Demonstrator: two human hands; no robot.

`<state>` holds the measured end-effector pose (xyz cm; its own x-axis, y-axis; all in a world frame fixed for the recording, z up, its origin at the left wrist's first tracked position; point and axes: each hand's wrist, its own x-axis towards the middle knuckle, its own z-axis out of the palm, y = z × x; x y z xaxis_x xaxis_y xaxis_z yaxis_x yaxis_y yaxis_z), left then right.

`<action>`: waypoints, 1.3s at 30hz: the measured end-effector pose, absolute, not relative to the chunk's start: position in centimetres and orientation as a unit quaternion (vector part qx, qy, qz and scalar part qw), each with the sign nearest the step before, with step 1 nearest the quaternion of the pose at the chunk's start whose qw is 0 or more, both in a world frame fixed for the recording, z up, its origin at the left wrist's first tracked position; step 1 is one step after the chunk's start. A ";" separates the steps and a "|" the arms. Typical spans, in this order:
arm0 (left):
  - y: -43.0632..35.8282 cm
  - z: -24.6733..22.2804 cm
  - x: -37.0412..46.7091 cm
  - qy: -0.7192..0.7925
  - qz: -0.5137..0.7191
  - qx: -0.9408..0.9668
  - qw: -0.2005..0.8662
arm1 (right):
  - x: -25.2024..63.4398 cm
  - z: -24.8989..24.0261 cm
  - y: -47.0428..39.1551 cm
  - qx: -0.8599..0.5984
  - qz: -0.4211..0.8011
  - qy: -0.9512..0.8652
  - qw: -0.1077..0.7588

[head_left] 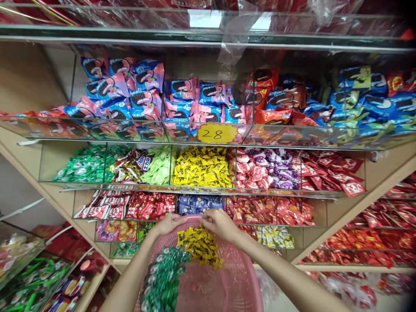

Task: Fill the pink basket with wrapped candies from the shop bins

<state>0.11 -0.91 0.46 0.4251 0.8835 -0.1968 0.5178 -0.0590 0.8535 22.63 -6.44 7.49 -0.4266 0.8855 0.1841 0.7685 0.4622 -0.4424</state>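
Note:
A pink plastic basket (255, 281) is held in front of the shelves. My left hand (170, 224) grips its far rim on the left, thumb along the top. My right hand (218, 222) is closed at the same rim farther right, its fingertips partly hidden. Inside the basket, green-wrapped candies (165, 277) lie along the left side. Yellow-wrapped candies (199, 246) sit in a heap near the far rim, just below my right hand. Bare basket bottom shows at the lower right of the heaps.
Ahead, a shelf bin of yellow candies (203, 167) stands beside green candies (84, 164) and purple candies (283, 169). Cookie packs (147, 76) fill the upper shelf, behind a glass edge with a yellow price tag (217, 133). Red packets (373, 234) line the right side.

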 end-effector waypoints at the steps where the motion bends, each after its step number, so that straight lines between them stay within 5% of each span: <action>1: -1.0 0.6 0.1 0.501 0.195 0.703 0.466 | 23.0 6.4 -6.4 -0.512 0.142 -0.831 0.163; 6: -1.1 0.7 0.2 0.501 0.198 0.697 0.474 | 24.2 4.2 -6.6 -0.533 0.084 -0.840 0.054; 18: -1.2 1.2 0.3 0.500 0.191 0.699 0.475 | 22.7 3.0 -6.7 -0.523 -0.008 -0.852 0.000; 25: -0.9 0.8 0.2 0.497 0.192 0.706 0.466 | 23.9 4.6 -6.9 -0.537 0.027 -0.840 0.073; 39: -0.6 -0.4 -0.3 0.501 0.206 0.684 0.489 | 20.8 16.9 -2.4 -0.479 -0.015 -0.845 0.239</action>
<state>-0.27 -0.60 -0.41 0.4132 0.8867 -0.2072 0.4834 -0.0208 0.8752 20.77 -2.41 16.89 -0.4278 0.8012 0.4184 0.8158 0.5415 -0.2029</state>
